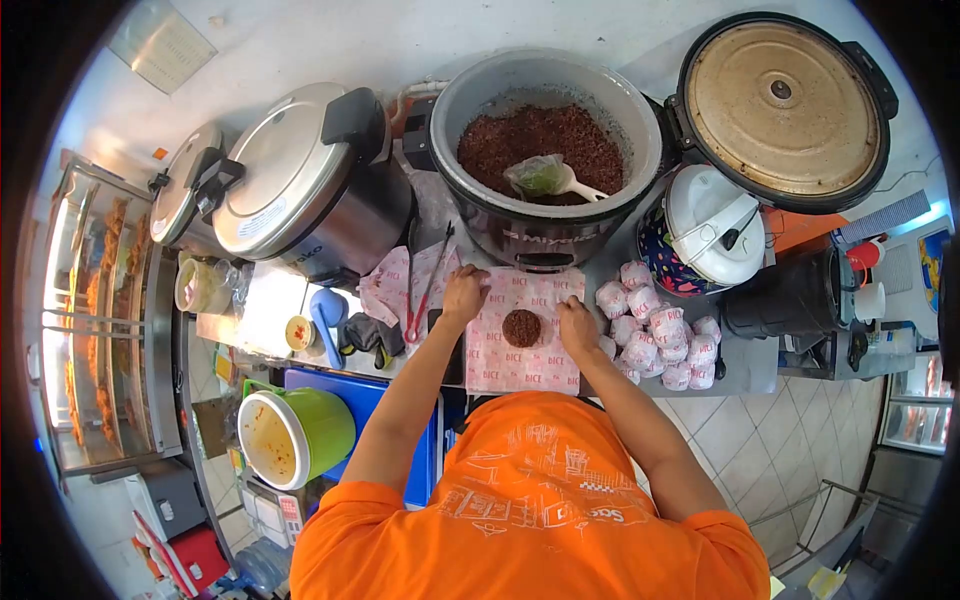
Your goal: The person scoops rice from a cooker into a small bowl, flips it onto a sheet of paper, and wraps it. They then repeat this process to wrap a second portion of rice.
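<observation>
A round mound of dark reddish-brown rice (522,328) lies on a pink printed paper sheet (500,375) on the counter. My left hand (465,293) is closed at the sheet's upper left edge, and my right hand (576,325) is closed at its right edge. Both pinch the paper, one on each side of the mound. Behind the sheet stands a large open cooker (545,225) of dark rice, with a spatula (568,182) partly covered in plastic lying in it. Several wrapped paper balls (668,333) are piled right of my right hand.
Closed cookers (290,180) stand at the left, near red-handled tongs (430,290) and a blue scoop (326,315). A patterned container (690,235) is behind the wrapped balls. A green bucket (325,435) sits lower left. The cooker's lid (785,120) stands open at the right.
</observation>
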Tool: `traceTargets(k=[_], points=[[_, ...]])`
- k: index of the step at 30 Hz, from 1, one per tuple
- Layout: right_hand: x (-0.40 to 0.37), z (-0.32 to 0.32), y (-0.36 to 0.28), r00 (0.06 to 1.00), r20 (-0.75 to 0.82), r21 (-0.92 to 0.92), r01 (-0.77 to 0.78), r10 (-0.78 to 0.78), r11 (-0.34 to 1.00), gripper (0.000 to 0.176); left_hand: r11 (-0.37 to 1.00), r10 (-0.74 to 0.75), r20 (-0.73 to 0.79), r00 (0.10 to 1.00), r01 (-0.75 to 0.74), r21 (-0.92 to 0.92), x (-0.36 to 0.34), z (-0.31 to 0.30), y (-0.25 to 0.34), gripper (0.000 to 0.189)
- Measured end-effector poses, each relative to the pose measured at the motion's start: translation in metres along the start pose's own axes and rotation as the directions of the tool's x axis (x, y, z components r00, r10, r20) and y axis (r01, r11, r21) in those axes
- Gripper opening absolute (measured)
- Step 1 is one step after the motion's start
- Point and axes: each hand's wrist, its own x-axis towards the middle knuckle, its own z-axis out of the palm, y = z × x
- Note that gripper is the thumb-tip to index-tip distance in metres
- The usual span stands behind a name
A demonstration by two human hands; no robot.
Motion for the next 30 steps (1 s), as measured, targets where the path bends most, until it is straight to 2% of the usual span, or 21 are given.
traceTargets(k=[1,3,4,6,7,9,13,15,16,18,19,22,25,28,30], points=[[0.003,-0.005,-0.002,1.0,-0.008,-0.001,-0.002,0.002,1.0,0.015,1.0,0.007,-0.004,1.0,-0.007,0.002,0.001,-0.001,0.0,0.037],[0.004,-0.014,-0.005,0.998,0.03,0.004,-0.049,0.049,0.999,0.012,0.998,0.062,-0.171,0.983,-0.063,-0.002,-0.002,0.0,0.002,0.027],[0.007,-0.016,-0.004,0.998,0.026,0.006,-0.058,0.057,0.998,0.012,0.997,0.07,-0.167,0.983,-0.071,0.0,0.002,-0.002,0.002,0.027],[0.015,-0.02,-0.001,0.988,0.105,0.102,-0.125,0.114,0.987,0.01,0.991,-0.055,-0.089,0.995,0.043,-0.127,0.005,-0.004,0.003,0.032],[0.017,-0.023,-0.001,0.987,0.107,0.103,-0.134,0.123,0.986,0.01,0.991,-0.051,-0.081,0.995,0.041,-0.128,0.007,-0.005,0.005,0.032],[0.022,-0.031,-0.001,0.991,0.126,0.123,-0.062,0.046,0.991,0.011,0.97,-0.145,-0.127,0.981,0.116,-0.213,0.009,-0.004,0.012,0.037],[0.031,-0.036,-0.006,0.987,0.132,0.171,-0.113,0.09,0.979,0.016,0.945,-0.154,-0.083,0.985,0.122,-0.303,0.006,-0.008,0.017,0.042],[0.031,-0.044,-0.012,0.983,0.112,0.154,-0.16,0.143,0.975,0.032,0.948,-0.083,-0.17,0.982,0.025,-0.317,0.0,-0.005,0.016,0.034],[0.032,-0.041,-0.012,0.981,0.13,0.154,-0.165,0.146,0.974,0.032,0.946,-0.095,-0.156,0.983,0.04,-0.321,-0.003,-0.004,0.016,0.034],[0.033,-0.033,-0.009,0.985,-0.058,-0.03,-0.163,0.161,0.986,0.044,0.929,-0.073,-0.255,0.964,-0.028,-0.369,-0.005,-0.004,0.016,0.023],[0.033,-0.027,-0.005,0.985,-0.043,-0.03,-0.166,0.165,0.986,0.044,0.933,-0.071,-0.236,0.969,-0.019,-0.359,-0.007,-0.005,0.015,0.017],[0.035,-0.011,0.005,0.986,-0.033,-0.065,-0.168,0.166,0.984,0.041,0.924,-0.091,-0.261,0.961,-0.016,-0.381,-0.008,-0.002,0.014,0.013],[0.034,-0.01,0.003,0.991,-0.044,-0.061,-0.127,0.125,0.99,0.035,0.93,-0.125,-0.232,0.965,0.033,-0.365,-0.008,-0.003,0.014,0.01],[0.032,-0.01,0.003,0.986,-0.074,0.018,-0.149,0.15,0.989,0.03,0.939,-0.115,-0.292,0.949,0.008,-0.344,-0.008,0.0,0.012,0.014],[0.033,-0.005,0.005,0.978,-0.112,0.135,-0.162,0.178,0.978,0.029,0.954,-0.104,-0.302,0.948,0.01,-0.299,-0.008,0.004,0.009,0.015]])
